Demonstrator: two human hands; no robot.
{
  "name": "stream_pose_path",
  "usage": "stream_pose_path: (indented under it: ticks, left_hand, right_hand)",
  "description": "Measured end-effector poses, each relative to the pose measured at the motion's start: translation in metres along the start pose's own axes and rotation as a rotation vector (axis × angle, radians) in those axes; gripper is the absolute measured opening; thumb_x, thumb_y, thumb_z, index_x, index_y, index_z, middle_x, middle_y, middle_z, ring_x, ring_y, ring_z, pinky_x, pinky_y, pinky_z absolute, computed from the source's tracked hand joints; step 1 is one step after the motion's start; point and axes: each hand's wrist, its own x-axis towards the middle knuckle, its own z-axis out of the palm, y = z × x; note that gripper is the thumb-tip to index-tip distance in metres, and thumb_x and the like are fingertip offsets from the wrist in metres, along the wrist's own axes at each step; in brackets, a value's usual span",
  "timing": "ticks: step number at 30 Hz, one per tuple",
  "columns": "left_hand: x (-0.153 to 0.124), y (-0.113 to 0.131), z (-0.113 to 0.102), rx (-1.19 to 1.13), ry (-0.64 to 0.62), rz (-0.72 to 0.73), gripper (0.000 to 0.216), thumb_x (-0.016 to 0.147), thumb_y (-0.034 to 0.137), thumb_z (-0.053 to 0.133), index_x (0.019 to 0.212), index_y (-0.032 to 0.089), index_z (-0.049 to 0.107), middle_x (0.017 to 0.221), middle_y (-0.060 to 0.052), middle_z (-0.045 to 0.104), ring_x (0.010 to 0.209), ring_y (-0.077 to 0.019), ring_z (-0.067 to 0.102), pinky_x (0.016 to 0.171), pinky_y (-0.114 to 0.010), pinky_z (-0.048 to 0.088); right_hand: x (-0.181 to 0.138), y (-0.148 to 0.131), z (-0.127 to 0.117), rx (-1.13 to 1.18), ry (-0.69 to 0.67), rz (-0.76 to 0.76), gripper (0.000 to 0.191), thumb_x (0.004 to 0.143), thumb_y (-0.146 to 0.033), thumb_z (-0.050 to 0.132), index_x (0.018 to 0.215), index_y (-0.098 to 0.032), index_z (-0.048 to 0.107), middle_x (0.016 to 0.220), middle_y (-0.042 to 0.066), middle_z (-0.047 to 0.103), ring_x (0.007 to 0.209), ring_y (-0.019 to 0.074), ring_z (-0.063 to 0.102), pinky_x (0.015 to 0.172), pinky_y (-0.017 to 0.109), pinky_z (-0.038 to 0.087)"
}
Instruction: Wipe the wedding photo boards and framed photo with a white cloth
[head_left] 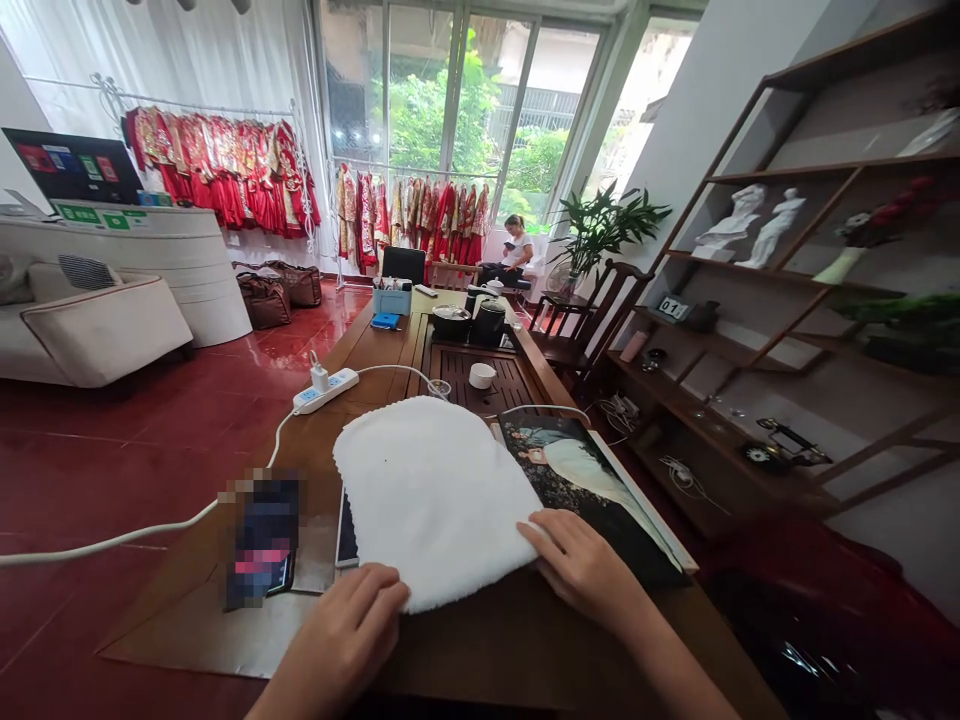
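Observation:
A fluffy white cloth (439, 500) with scalloped edges is spread over the near part of the wooden table (457, 660). My left hand (352, 620) is closed on its near left corner, thumb hidden from view. At the near right corner, my right hand (574, 560) pinches the cloth's edge. Under the cloth's left side shows a strip of a flat, pale-framed thing (346, 535). Beside the right hand lies a large photo panel (577, 470) picturing a figure in a pale dress, partly covered by the cloth.
Left of the cloth, a phone (262, 550), partly pixelated, stands on the table. A white power strip (326, 390) with a cable lies beyond it. Farther back are a white cup (481, 375), a tea tray (457, 365) and pots. A seated person (514, 250) is near the window.

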Motion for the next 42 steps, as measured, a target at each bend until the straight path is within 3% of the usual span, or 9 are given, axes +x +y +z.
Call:
stream_pose_path:
  ticks: [6,9,14,17,20,23,28,33,42]
  left_hand:
    - [0.001,-0.002,-0.066,-0.387,-0.283,-0.068,0.024,0.084,0.012,0.042,0.102,0.023,0.053,0.087,-0.002,0.064,0.073,-0.011,0.061,0.064,-0.018,0.048]
    - [0.007,-0.012,-0.091,-0.525,-0.379,-0.27,0.015,0.088,0.024,0.047,0.098,0.024,0.059,0.089,0.0,0.066,0.079,-0.0121,0.062,0.072,-0.018,0.05]
    - [0.048,-0.061,-0.072,-0.603,-0.355,-0.571,0.029,0.089,0.041,0.049,0.104,0.022,0.065,0.103,-0.002,0.069,0.095,-0.019,0.063,0.079,-0.025,0.05]
    - [0.067,-0.09,-0.036,-0.588,-0.399,-0.537,0.033,0.087,0.042,0.05,0.107,0.021,0.065,0.103,-0.003,0.068,0.093,-0.0205,0.063,0.078,-0.029,0.051]
    - [0.068,-0.096,-0.012,-0.305,-0.35,-0.463,0.03,0.084,0.033,0.055,0.109,0.02,0.063,0.112,-0.007,0.064,0.099,-0.0225,0.061,0.087,-0.037,0.049]
    - [0.052,-0.071,-0.006,-0.076,-0.24,-0.317,0.033,0.087,0.028,0.05,0.119,0.023,0.057,0.127,-0.01,0.055,0.118,-0.0251,0.052,0.099,-0.045,0.042]
    - [0.008,-0.013,0.0,-0.051,-0.431,-0.063,0.071,0.076,0.044,0.065,0.14,0.027,0.038,0.145,-0.008,0.041,0.131,-0.0276,0.041,0.109,-0.046,0.034]
    - [-0.023,0.002,0.011,0.138,-0.465,0.038,0.083,0.071,0.014,0.056,0.147,0.027,0.024,0.155,-0.004,0.026,0.141,-0.0277,0.024,0.115,-0.05,0.022]
    - [-0.021,-0.026,-0.017,0.28,-0.147,0.199,0.035,0.093,0.01,0.038,0.119,0.02,0.058,0.112,-0.002,0.068,0.11,-0.0152,0.058,0.105,-0.032,0.037]
  right_hand:
    - [-0.005,-0.025,-0.044,0.21,0.227,-0.038,0.035,0.077,-0.003,0.046,0.107,-0.016,0.058,0.08,0.007,0.062,0.075,0.0205,0.058,0.07,0.038,0.049]
    - [0.0,-0.032,-0.064,0.362,0.306,0.099,0.038,0.08,-0.006,0.045,0.114,-0.02,0.055,0.084,0.005,0.064,0.076,0.0182,0.061,0.068,0.031,0.05]
    - [0.041,-0.004,-0.052,0.595,0.125,0.44,0.027,0.091,-0.026,0.044,0.116,-0.024,0.053,0.109,0.005,0.064,0.098,0.0197,0.061,0.085,0.031,0.05]
    - [0.057,0.019,-0.023,0.639,-0.051,0.529,0.031,0.095,-0.036,0.036,0.114,-0.022,0.055,0.097,0.003,0.065,0.079,0.0183,0.062,0.07,0.032,0.052]
    - [0.054,0.023,-0.003,0.437,-0.041,0.525,0.036,0.094,-0.039,0.038,0.121,-0.021,0.053,0.111,0.009,0.063,0.099,0.0233,0.06,0.083,0.04,0.049]
    - [0.041,0.004,-0.006,0.206,-0.039,0.411,0.043,0.094,-0.041,0.04,0.132,-0.024,0.048,0.134,0.01,0.052,0.125,0.0264,0.045,0.102,0.046,0.037]
    - [0.024,-0.05,-0.023,0.026,-0.121,0.2,0.069,0.082,-0.054,0.053,0.144,-0.028,0.037,0.15,0.006,0.035,0.134,0.0316,0.033,0.11,0.052,0.02]
    - [0.016,-0.087,-0.007,0.007,-0.159,0.112,0.082,0.075,-0.043,0.059,0.148,-0.023,0.028,0.153,0.009,0.028,0.136,0.0329,0.03,0.112,0.055,0.013]
    - [0.014,-0.093,0.014,-0.021,-0.1,0.102,0.078,0.072,-0.022,0.057,0.146,-0.026,0.033,0.15,0.008,0.035,0.136,0.0358,0.029,0.11,0.062,0.012]
